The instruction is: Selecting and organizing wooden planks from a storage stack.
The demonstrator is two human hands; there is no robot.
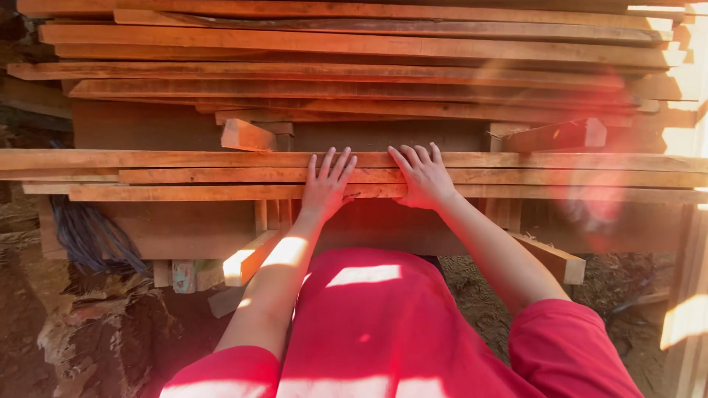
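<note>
Both my hands press flat against the front edges of a stack of long wooden planks [184, 175]. My left hand [326, 184] lies with fingers spread on the lower planks near the middle. My right hand [422, 175] rests beside it, fingers apart, on the same plank edges. Neither hand grips anything. My red shirt [369, 324] fills the bottom of the view.
More planks [354, 44] are piled higher behind, resting on short wooden blocks [247, 136]. Support timbers [549, 258] jut out below the stack. A dark blue bundle of cord [88, 236] hangs at the left. Dirt and wood scraps [81, 332] cover the ground.
</note>
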